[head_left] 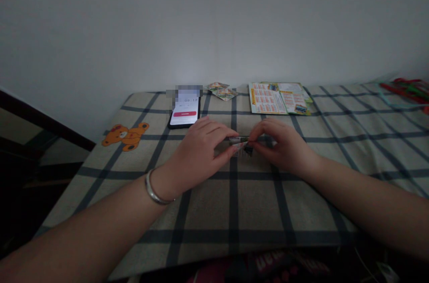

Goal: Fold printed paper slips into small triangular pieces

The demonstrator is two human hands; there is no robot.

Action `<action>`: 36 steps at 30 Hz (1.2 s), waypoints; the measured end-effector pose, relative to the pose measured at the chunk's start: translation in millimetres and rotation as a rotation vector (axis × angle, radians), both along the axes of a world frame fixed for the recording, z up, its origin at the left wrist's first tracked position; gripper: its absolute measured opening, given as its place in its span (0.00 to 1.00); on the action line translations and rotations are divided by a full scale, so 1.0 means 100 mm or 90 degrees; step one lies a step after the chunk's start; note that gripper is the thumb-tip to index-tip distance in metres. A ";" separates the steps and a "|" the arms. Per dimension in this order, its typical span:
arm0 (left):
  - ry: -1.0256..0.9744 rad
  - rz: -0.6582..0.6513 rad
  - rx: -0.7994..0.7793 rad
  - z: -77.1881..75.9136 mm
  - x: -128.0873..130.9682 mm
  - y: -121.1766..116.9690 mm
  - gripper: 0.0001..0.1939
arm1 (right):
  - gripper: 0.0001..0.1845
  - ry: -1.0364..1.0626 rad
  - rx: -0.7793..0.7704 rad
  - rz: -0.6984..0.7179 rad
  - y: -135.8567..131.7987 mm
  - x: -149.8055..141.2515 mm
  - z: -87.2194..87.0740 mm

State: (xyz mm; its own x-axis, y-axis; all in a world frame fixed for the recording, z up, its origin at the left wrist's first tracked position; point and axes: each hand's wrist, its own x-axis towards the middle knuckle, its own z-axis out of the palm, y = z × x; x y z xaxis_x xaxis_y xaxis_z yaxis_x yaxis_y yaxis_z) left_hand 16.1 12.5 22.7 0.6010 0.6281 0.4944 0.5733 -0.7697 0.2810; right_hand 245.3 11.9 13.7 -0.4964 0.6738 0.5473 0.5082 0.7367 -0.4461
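Note:
Between my two hands is a small folded piece of printed paper (238,141), held just above the checked tablecloth (211,207). My left hand (208,142), with a silver bangle at the wrist, pinches its left side between thumb and fingers. On the right edge, the thumb and forefinger of my right hand (281,144) are closed on the same paper. The fingertips cover parts of it, so its full shape is hard to make out. Beyond the hands, two folded paper squares (225,93) lie near the wall, partly overlapping.
A phone (184,113) with a lit screen lies behind my left hand. Printed calendar sheets (279,98) rest at the back right. An orange teddy bear cutout (125,136) is on the left. Red and green items (407,89) sit at the far right, by the wall (214,19).

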 end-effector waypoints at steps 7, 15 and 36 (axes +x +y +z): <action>-0.034 0.013 -0.025 0.03 0.00 0.00 0.01 | 0.08 0.036 0.042 0.048 -0.02 0.00 0.00; -0.071 0.029 -0.014 0.06 -0.02 0.01 0.03 | 0.11 -0.031 0.038 0.020 0.03 0.04 -0.03; 0.018 0.008 -0.028 -0.05 -0.09 0.14 0.02 | 0.11 -0.160 0.110 0.165 0.07 0.11 -0.02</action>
State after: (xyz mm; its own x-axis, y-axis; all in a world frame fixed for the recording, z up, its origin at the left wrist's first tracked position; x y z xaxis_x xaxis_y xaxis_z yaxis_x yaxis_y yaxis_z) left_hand 7.1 26.3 17.5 0.6062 0.6566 0.4488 0.5910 -0.7495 0.2983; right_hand 256.1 18.9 11.3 -0.7712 0.4169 0.4810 0.3729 0.9083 -0.1894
